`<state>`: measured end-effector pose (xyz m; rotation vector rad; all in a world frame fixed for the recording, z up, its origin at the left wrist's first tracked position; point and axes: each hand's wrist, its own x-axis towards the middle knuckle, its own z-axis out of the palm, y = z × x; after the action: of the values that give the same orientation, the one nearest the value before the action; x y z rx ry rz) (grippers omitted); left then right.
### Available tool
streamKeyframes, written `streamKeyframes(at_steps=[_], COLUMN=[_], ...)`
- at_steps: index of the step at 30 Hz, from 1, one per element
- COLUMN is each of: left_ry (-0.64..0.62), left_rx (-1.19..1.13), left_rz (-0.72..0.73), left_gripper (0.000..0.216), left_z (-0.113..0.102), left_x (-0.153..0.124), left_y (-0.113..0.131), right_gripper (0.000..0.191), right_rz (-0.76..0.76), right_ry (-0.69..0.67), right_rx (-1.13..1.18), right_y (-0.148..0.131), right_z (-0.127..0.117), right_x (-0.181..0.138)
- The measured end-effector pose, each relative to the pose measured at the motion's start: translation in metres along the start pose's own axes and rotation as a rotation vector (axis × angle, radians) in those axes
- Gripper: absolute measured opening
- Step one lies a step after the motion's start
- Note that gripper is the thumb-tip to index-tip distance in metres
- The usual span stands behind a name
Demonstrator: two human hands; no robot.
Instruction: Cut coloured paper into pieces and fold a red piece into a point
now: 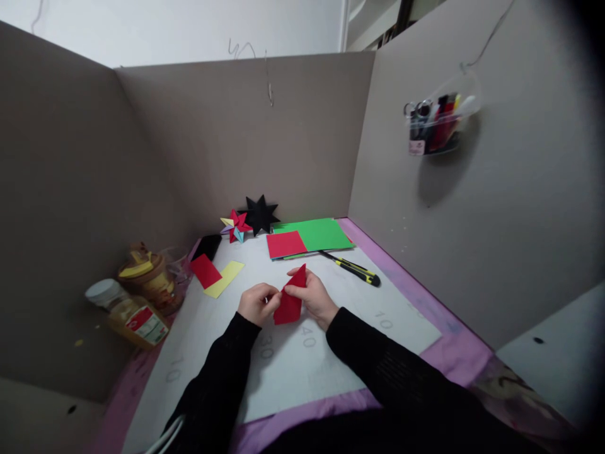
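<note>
A folded red paper (289, 299) stands pointed end up over the white cutting mat (302, 372). My left hand (255, 304) pinches its left edge with curled fingers. My right hand (316, 296) grips its right side, thumb and fingers pressed on the fold. Both arms wear black sleeves.
A yellow-black utility knife (352, 267) lies right of my hands. Red (285, 244) and green sheets (319, 233) are stacked behind. Red (205, 271), yellow (225, 278) and black pieces (208, 245) lie left. Paper stars (259, 214) stand at the back. Jars (135, 314) sit far left. Cardboard walls enclose the desk; a hanging pen holder (437, 123) is on the right wall.
</note>
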<state>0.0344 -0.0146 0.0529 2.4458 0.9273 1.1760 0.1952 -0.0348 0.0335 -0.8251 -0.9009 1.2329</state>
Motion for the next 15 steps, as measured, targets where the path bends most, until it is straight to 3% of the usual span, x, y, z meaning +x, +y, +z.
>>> streamKeyframes(at_steps=[6, 15], left_ry=[-0.059, -0.096], left_rx=[-0.019, -0.076], left_rz=[-0.05, -0.098], left_gripper=[0.016, 0.016], left_z=[-0.002, -0.003], left_x=[0.0, 0.0], left_y=[0.002, 0.002], right_gripper=[0.029, 0.021], right_rz=[-0.078, -0.176], right_ry=[0.082, 0.118], right_rx=[0.144, 0.026], right_y=[-0.007, -0.011], right_z=[-0.013, -0.024], right_x=[0.016, 0.021])
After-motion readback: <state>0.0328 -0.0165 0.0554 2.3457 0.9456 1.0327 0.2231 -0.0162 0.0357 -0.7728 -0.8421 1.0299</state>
